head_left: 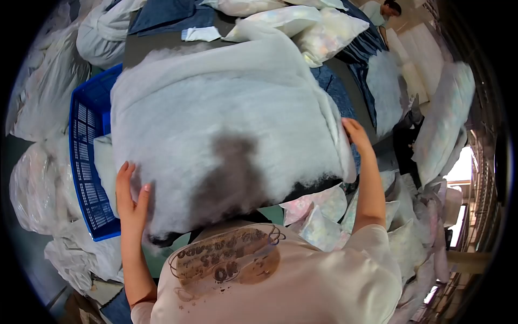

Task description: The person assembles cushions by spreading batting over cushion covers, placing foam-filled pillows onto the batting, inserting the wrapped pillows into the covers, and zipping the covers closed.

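A thick sheet of white fluffy wadding (216, 113) lies in front of me, folded over along its far and right edges. A dark shadow falls across its near middle. My left hand (133, 197) rests at its near left side, thumb and fingers apart. At the right edge, my right hand (357, 135) touches the wadding with fingers stretched out; its thumb is hard to make out. Black material (313, 186) shows under the near right edge of the wadding.
A blue plastic basket (89, 162) stands at the left, beside clear bags (38, 189). Stuffed white pillows (332, 35) and dark blue cloth (164, 15) lie at the back of the dark table (143, 48). More pillows pile at the right. Another person (380, 12) is at the upper right.
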Demonstrator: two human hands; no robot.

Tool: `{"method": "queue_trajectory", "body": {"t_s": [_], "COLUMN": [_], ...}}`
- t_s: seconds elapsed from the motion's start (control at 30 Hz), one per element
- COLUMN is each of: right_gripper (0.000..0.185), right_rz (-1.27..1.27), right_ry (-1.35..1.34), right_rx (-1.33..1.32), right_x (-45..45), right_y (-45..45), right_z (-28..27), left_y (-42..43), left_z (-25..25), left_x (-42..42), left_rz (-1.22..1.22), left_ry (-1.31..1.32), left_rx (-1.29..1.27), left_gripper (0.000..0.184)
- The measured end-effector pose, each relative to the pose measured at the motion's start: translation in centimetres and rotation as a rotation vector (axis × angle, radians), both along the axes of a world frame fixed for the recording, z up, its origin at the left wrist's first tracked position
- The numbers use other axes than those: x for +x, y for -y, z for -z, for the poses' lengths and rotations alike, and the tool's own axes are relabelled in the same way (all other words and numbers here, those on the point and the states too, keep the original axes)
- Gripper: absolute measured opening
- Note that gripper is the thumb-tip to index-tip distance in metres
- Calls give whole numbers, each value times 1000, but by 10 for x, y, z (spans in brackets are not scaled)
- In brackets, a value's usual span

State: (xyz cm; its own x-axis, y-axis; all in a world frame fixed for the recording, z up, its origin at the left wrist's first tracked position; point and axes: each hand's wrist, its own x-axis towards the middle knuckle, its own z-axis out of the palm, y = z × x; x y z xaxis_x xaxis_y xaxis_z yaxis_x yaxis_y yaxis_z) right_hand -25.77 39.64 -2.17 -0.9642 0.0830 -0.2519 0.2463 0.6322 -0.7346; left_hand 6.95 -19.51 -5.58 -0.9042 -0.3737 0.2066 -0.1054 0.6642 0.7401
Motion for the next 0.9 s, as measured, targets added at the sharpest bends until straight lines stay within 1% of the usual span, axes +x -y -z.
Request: {"method": "queue_trajectory", "body": {"t_s": [0.03, 0.07, 0.1, 0.13, 0.17, 0.2, 0.23, 0.27, 0.3, 0.33, 0.37, 0.4, 0.47, 0.5, 0.53, 0.57, 0.6, 0.63, 0.67, 0.7, 0.77, 0.8, 0.87, 0.9], "right_gripper": [51, 45, 42, 38, 34, 30, 25, 21, 19, 22, 22, 18, 13, 11, 11, 14, 11, 14, 18, 23, 29, 28, 20, 18], "right_rz": [-78, -135, -159, -182, -206, -169, -134, -41, 78, 113, 162, 190, 111, 72, 8, -62, -159, -161, -210, -256, -346, -133, -212, -223], "right_ry": [-49, 17, 69, 121, 174, 114, 58, -52, -108, -116, -200, -184, -118, -77, 136, 345, 417, 506, 459, 413, -137, -164, -654, -470], "right_rx": [81, 94, 4, -88, -185, -233, -279, -393, -392, -342, -304, -231, -18, 87, 52, 20, 3, 14, 134, 253, 989, 1071, 561, 63], "right_x": [-11, -15, -26, -39, -50, -61, -69, -75, -89, -106, -115, -129, -141, -140, -139, -133, -113, -110, -110, -110, -122, -124, -120, -115], "right_y": [-4, 8, -3, -11, -18, -32, -51, -74, -105, -145, -174, -205, -240, -243, -248, -237, -202, -202, -195, -189, -189, -157, -95, -61], "right_z": [24, 25, 28, 35, 42, 29, 5, -10, -22, -27, -25, -15, 21, 34, 42, 39, 22, 26, 18, 7, 2, -25, -70, -84], "left_y": [-17, -36, -53, -65, -77, -91, -101, -107, -112, -118, -121, -122, -128, -129, -131, -130, -126, -124, -126, -124, -122, -121, -116, -109], "left_z": [-12, -23, -31, -35, -37, -36, -33, -22, -18, -16, -14, -12, -14, -16, -19, -21, -23, -25, -29, -29, -23, -22, -22, -21], "left_x": [-12, -25, -37, -44, -51, -56, -58, -58, -59, -58, -58, -59, -60, -60, -62, -63, -65, -69, -74, -81, -92, -100, -120, -131], "left_rz": [38, 74, 111, 148, 200, 251, 300, 342, 357, 375, 393, 410, 443, 462, 459, 453, 445, 439, 388, 367, 327, 314, 284, 216], "left_ry": [29, 56, 86, 190, 179, 180, 185, 194, 214, 233, 246, 238, 248, 259, 237, 245, 253, 261, 244, 226, 191, 153, 69, 30], "left_rx": [-36, -76, -116, -327, -342, -356, -368, -382, -466, -547, -626, -618, -636, -645, -597, -516, -435, -355, -293, -330, -390, -424, -491, -501], "left_gripper": [56, 57, 58, 67, 71, 74, 78, 87, 88, 89, 91, 93, 94, 94, 91, 88, 86, 83, 76, 74, 69, 63, 52, 48]}}
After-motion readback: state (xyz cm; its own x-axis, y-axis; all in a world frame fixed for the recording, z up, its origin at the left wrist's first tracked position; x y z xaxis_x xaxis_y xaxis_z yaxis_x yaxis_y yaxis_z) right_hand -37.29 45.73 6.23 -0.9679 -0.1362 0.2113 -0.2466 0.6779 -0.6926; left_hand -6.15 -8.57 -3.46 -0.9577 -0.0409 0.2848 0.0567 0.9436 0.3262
